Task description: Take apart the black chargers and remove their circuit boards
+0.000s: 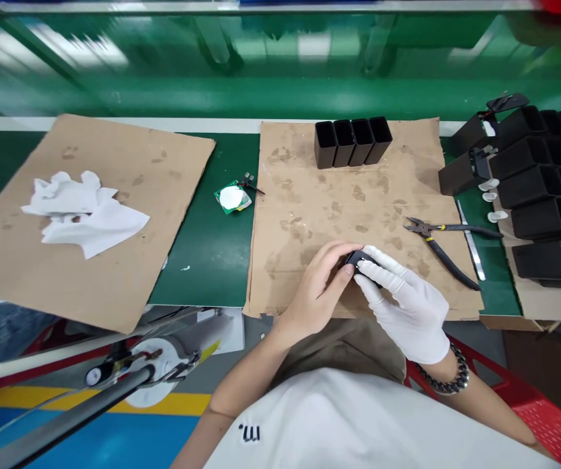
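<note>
My bare left hand (317, 286) and my white-gloved right hand (405, 299) meet over the stained cardboard sheet (310, 208) near its front edge. Both are closed on a small black part (358, 259), pinched between the fingertips; most of it is hidden. At the back of the same sheet, a row of several black rectangular tubes (353, 141) stands upright. Black-handled pliers (444, 241) lie on the sheet just right of my gloved hand.
A second cardboard sheet (114, 260) at the left carries crumpled white tissue (82, 212). A small green-and-white piece (233, 197) lies on the green mat between the sheets. Stacked black tubes (541, 189), small white caps (489, 195) and a metal strip (470, 244) fill the right side.
</note>
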